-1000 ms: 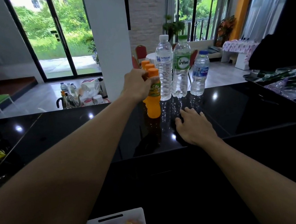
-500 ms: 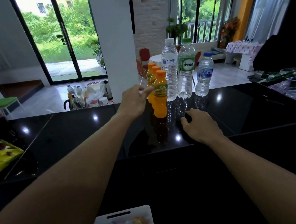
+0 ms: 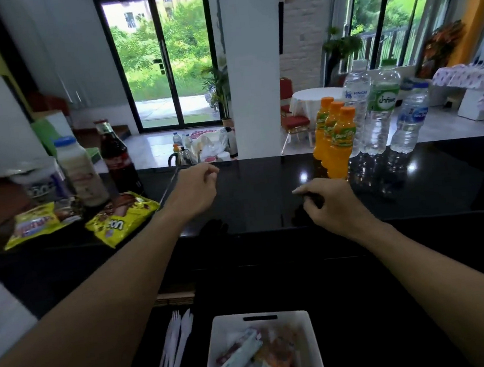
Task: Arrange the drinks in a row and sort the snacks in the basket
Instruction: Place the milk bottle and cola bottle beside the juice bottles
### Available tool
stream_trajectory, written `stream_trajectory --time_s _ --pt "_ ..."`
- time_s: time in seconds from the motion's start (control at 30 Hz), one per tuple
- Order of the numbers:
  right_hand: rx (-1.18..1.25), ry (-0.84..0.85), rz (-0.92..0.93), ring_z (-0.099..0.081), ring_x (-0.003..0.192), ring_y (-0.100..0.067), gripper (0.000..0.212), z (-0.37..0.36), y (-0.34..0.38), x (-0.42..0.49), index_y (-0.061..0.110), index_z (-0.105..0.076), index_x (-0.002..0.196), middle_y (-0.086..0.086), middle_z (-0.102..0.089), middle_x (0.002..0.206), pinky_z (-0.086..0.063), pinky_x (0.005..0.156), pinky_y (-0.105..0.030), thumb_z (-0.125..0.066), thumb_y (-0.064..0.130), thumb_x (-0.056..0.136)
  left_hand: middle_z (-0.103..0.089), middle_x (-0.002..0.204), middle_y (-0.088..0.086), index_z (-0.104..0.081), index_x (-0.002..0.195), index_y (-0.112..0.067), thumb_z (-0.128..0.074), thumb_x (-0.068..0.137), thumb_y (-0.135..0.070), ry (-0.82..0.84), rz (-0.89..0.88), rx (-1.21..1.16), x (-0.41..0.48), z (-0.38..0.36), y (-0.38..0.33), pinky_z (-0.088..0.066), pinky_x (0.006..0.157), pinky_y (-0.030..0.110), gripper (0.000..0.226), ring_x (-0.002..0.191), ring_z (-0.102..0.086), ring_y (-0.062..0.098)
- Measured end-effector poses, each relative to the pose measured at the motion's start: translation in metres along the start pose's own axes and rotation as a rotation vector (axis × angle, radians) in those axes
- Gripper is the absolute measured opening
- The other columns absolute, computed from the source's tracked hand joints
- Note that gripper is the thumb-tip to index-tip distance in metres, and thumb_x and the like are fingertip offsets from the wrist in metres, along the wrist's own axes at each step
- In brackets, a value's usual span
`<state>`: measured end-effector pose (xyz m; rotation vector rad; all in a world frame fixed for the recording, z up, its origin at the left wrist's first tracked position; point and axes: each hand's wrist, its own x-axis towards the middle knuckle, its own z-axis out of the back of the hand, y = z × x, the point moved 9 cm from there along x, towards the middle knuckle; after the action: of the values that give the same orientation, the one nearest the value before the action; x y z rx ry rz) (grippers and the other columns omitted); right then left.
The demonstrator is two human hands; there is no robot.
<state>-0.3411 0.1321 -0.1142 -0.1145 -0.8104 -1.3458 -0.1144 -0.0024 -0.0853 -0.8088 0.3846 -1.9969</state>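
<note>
Orange plastic juice bottles [image 3: 339, 142] are standing beside clear water bottles [image 3: 382, 116], back right on the black desk [image 3: 250, 191]; left hand [image 3: 194, 188] and right hand [image 3: 333, 204] are hanging empty, fingers loosely curled; the row likely needs the dark cola bottle [image 3: 119, 161] next, calling for a leftward reach.

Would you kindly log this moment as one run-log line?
left hand: empty | right hand: empty | orange bottles: beside water bottles | snack bags: on counter
</note>
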Motion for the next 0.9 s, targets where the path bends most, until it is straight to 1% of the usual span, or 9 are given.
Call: stream_trajectory --time_s 0.1,0.23,0.3,0.37,0.47,0.57,0.67,0.77,0.9 --pt "0.079 0.008 0.090 -0.070 0.088 -0.011 0.027 -0.038 0.059 0.035 0.009 -0.076 0.108 -0.003 -0.075 0.101 -0.057 0.082 -0.023 -0.068 -0.001 0.084 -0.070 0.105 0.011 -0.069 0.111 -0.011 -0.047 0.096 -0.010 -0.122 -0.004 0.042 0.000 0.058 0.037 -0.044 0.084 0.024 0.026 0.098 -0.064 0.025" --pt "0.139 0.015 0.166 -0.068 0.086 -0.007 0.024 -0.077 0.128 0.089 0.011 -0.076 0.108 0.000 -0.075 0.100 -0.055 0.082 -0.019 -0.068 0.004 0.087 -0.067 0.097 0.010 -0.066 0.110 -0.013 -0.040 0.095 -0.007 -0.283 0.024 0.053 -0.004 0.133 0.087 -0.051 0.075 0.033 0.030 0.086 -0.062 0.024" --pt "0.167 0.008 0.186 -0.066 0.081 -0.007 0.021 -0.093 0.157 0.121 0.010 -0.075 0.107 -0.002 -0.075 0.097 -0.054 0.079 -0.014 -0.067 0.005 0.088 -0.064 0.096 0.010 -0.066 0.110 -0.013 -0.041 0.095 -0.005 -0.361 0.049 0.086 -0.005 0.168 0.110 -0.045 0.071 0.030 0.030 0.085 -0.060 0.023" --pt "0.191 -0.034 0.173 -0.065 0.077 -0.007 0.019 -0.107 0.181 0.153 0.008 -0.076 0.105 -0.003 -0.076 0.094 -0.054 0.076 -0.015 -0.067 0.007 0.088 -0.066 0.105 0.013 -0.066 0.112 -0.012 -0.045 0.094 -0.007 -0.423 0.093 0.104 -0.002 0.196 0.135 -0.040 0.074 0.026 0.029 0.090 -0.061 0.025" --pt "0.248 -0.113 0.066 -0.063 0.074 -0.005 0.021 -0.129 0.202 0.196 0.010 -0.076 0.106 0.000 -0.073 0.088 -0.052 0.073 -0.015 -0.066 0.011 0.087 -0.062 0.112 0.016 -0.063 0.119 -0.009 -0.051 0.089 -0.008 -0.475 0.108 0.116 0.009 0.225 0.169 -0.034 0.074 0.018 0.033 0.088 -0.054 0.017" --pt "0.311 -0.058 -0.083 -0.066 0.091 -0.013 0.038 -0.161 0.215 0.229 0.011 -0.066 0.123 0.000 -0.070 0.101 -0.054 0.082 -0.026 -0.069 0.024 0.087 -0.055 0.119 0.015 -0.052 0.129 -0.007 -0.063 0.087 -0.016 -0.443 0.113 0.092 0.028 0.236 0.189 -0.036 0.079 0.019 0.043 0.096 -0.050 0.014" --pt "0.346 0.066 -0.216 -0.058 0.108 -0.016 0.065 -0.192 0.221 0.254 0.012 -0.050 0.139 -0.001 -0.061 0.121 -0.047 0.085 -0.028 -0.072 0.042 0.085 -0.054 0.128 0.011 -0.043 0.139 -0.009 -0.069 0.087 -0.032 -0.322 0.151 0.034 0.049 0.229 0.204 -0.044 0.089 0.028 0.062 0.113 -0.054 0.020" --pt "0.357 0.063 -0.249 -0.063 0.104 -0.017 0.060 -0.211 0.226 0.268 0.014 -0.058 0.127 0.000 -0.065 0.115 -0.052 0.085 -0.031 -0.073 0.052 0.082 -0.057 0.130 0.009 -0.047 0.138 -0.008 -0.068 0.087 -0.040 -0.246 0.165 -0.011 0.064 0.221 0.212 -0.043 0.088 0.028 0.064 0.108 -0.053 0.015" --pt "0.345 -0.078 -0.235 -0.065 0.097 -0.014 0.043 -0.216 0.222 0.268 0.021 -0.065 0.112 0.005 -0.069 0.106 -0.053 0.082 -0.032 -0.071 0.052 0.083 -0.066 0.112 0.007 -0.063 0.122 -0.011 -0.068 0.085 -0.045 -0.232 0.139 0.021 0.075 0.215 0.218 -0.049 0.081 0.031 0.051 0.095 -0.058 0.017"
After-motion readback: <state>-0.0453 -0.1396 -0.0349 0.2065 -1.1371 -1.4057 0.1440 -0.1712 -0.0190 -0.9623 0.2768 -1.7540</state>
